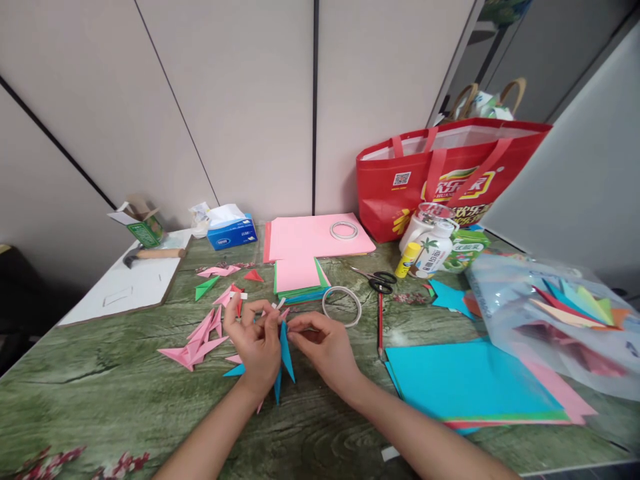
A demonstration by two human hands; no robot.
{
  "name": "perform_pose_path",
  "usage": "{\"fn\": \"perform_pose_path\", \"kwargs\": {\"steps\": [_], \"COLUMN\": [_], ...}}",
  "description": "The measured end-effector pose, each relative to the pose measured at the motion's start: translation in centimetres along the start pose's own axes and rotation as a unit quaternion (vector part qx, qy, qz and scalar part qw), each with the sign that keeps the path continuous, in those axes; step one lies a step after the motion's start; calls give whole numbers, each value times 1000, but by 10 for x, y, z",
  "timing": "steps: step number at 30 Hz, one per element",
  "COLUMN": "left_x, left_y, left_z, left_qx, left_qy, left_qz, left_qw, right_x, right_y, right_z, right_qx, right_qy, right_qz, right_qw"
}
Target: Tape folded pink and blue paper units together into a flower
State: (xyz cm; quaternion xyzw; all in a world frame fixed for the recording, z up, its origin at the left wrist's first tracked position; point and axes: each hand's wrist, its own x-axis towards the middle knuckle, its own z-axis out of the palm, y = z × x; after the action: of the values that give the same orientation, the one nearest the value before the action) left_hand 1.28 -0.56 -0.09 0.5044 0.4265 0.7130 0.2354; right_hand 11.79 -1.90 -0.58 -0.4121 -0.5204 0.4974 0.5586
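My left hand (256,341) is closed around a folded paper piece with blue points (285,352) and pink tips, held just above the green table (100,387). My right hand (324,343) pinches the same piece from the right, fingers pressed together at its top. Small white bits of tape stick to my left fingertips. Folded pink paper shapes (196,341) lie just left of my hands. A tape ring (342,305) rests right behind my right hand.
A stack of blue and coloured sheets (470,383) lies at right, with a red pencil (380,323) and scissors (377,279) beside it. Pink sheets (310,240) with another tape ring, a glue stick (407,260), a white bottle, a red bag (450,170), a tissue box (231,232) and a hammer (153,254) stand behind.
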Motion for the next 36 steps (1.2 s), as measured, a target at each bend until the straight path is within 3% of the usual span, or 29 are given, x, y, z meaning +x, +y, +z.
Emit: {"fn": "perform_pose_path", "kwargs": {"steps": [9, 17, 23, 26, 30, 33, 36], "left_x": [2, 1, 8, 6, -2, -5, -5], "left_y": [-4, -3, -2, 2, 3, 2, 2], "left_z": [-2, -3, -5, -8, -12, -13, -11], "left_qx": [14, 23, 12, -5, 5, -5, -38], "left_qy": [2, -9, 21, 3, -65, -107, -104], "left_qz": [0, 39, 86, 135, 174, 177, 154], "left_qw": [1000, 999, 996, 991, 983, 978, 982], "right_x": [1, 6, 10, 12, 13, 11, 9], "right_y": [-2, 3, 5, 4, 3, 6, 9], "right_z": [2, -1, -4, -6, -5, -4, -2], "right_qx": [55, 91, 104, 108, 107, 108, 107], "right_qy": [6, -61, -75, -51, -37, -52, -70], "right_qz": [45, 66, 83, 88, 73, 61, 65], "right_qw": [997, 992, 988, 989, 991, 991, 990]}}
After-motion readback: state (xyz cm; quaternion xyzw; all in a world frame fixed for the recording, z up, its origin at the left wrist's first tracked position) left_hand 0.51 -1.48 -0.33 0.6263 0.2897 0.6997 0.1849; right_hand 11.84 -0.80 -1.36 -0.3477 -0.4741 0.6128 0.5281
